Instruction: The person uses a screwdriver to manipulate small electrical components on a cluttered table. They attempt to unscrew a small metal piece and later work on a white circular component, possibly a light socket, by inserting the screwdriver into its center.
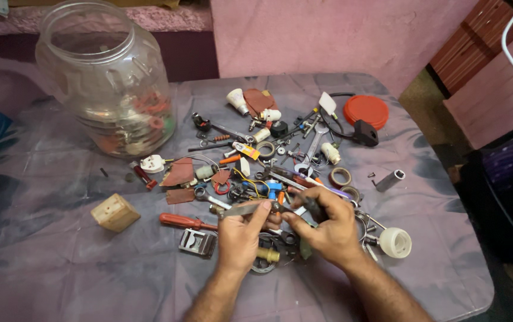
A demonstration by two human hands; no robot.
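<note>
Pink walls are backing a grey-covered table (pixel 42 262) that's carrying a big clear jar (pixel 106 77) and scattered hardware. Left hand (pixel 241 235) and right hand (pixel 328 229) are together, both gripping pliers (pixel 256 208) over the pile's near edge.

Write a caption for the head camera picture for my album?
Two hands, left hand and right hand, hold pliers over scattered hardware beside a plastic jar.
</note>
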